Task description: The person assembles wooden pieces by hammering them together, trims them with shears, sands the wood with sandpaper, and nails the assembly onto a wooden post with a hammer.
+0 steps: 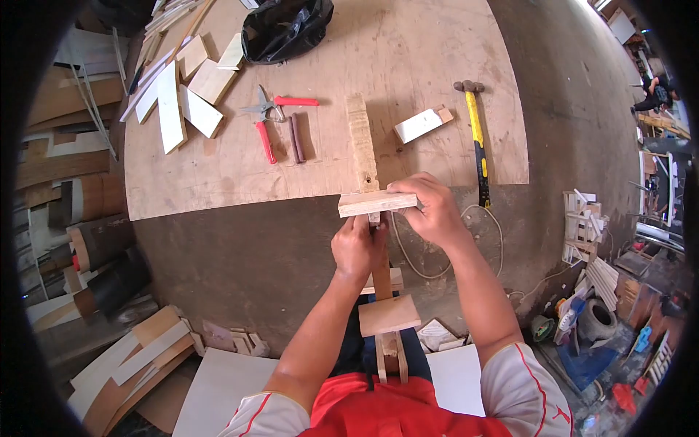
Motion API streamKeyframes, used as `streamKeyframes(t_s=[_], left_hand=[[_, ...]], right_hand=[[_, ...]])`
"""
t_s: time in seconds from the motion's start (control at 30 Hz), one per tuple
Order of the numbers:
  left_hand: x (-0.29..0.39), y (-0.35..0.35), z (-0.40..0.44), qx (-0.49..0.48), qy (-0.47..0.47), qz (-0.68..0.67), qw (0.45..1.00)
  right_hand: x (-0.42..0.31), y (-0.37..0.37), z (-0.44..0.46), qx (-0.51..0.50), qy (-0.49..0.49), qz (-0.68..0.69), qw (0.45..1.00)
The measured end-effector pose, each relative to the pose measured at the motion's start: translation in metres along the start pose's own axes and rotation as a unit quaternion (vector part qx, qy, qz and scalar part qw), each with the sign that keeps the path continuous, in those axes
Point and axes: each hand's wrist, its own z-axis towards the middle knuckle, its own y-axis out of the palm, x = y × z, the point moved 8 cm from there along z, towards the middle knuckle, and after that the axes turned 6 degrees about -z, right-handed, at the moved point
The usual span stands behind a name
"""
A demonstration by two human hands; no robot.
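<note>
A flat wooden block point(377, 203) is held at the table's front edge, across the near end of a long wooden strip point(360, 138). My right hand point(431, 207) is closed on the block's right end, thumb below and fingers above. Below the block, my left hand point(354, 247) is closed around a narrow wooden piece; its fingertips are partly hidden under the block. Nearer my body, a second wooden block point(389, 315) sits on a wooden frame point(391, 357) between my legs.
On the table point(437, 65) lie a hammer point(477, 135), a white-faced block point(424, 125), red-handled shears point(271, 109), two brown sticks point(295, 138), a black bag point(284, 33) and several wood offcuts point(171, 109). A cord point(437, 277) runs along the floor. A person point(659, 95) is far right.
</note>
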Motion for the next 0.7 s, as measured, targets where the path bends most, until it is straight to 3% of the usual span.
streamKeyframes(t_s=[0.7], left_hand=[[-0.004, 0.007, -0.001, -0.075, -0.071, 0.069, 0.992]], right_hand=[[0.006, 0.000, -0.009, 0.015, 0.031, -0.003, 0.999]])
